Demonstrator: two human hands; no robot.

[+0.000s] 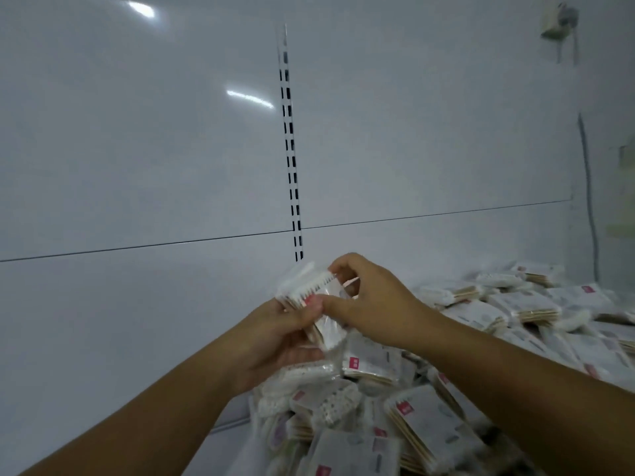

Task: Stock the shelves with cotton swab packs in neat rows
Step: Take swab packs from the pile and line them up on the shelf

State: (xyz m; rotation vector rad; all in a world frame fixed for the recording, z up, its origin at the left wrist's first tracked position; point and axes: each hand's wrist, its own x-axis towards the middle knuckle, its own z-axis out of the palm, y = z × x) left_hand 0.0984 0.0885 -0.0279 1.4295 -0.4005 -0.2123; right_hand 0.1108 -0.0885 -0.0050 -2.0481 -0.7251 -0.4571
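Note:
Both my hands meet in the lower middle of the view, over a heap of cotton swab packs [429, 424]. My left hand [275, 338] grips a small bunch of clear packs [323, 314] with white tips and wooden sticks, thumb on the front. My right hand [371, 300] pinches the top edge of the same bunch from the right, with fingers curled over it. The bunch stands tilted above the heap, close to the white back panel.
Loose packs with small red labels [536, 310] lie scattered on the shelf to the right. The white back panel [137, 166] has a slotted upright [290, 159] in the middle. A grey cable [589, 201] runs down the far right wall.

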